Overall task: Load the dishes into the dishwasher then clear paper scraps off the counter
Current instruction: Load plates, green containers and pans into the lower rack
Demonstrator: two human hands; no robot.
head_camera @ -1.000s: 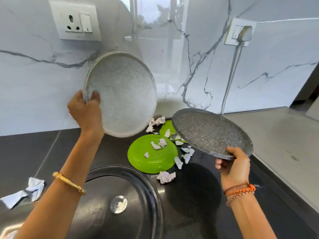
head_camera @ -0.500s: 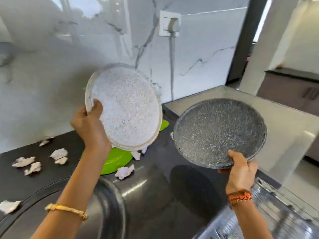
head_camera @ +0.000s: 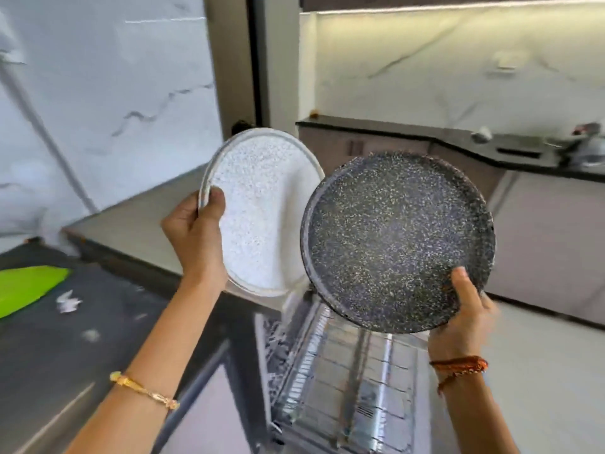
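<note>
Green plate point(head_camera: 29, 286) and paper scrap point(head_camera: 67, 303) now far left on dark tabletop point(head_camera: 49, 355); view has swung right. Left hand point(head_camera: 193, 237) grips white speckled plate point(head_camera: 265, 211) by rim. Right hand point(head_camera: 465, 319) pinches dark speckled plate point(head_camera: 396, 240). Dishwasher rack point(head_camera: 343, 371) now directly below: loading likely next, scraps remain.

White grey-veined marble wall panels point(head_camera: 108, 93) are gleaming under strip lighting; pale lower cabinets point(head_camera: 550, 250) are carrying a black far worktop point(head_camera: 458, 144).
</note>
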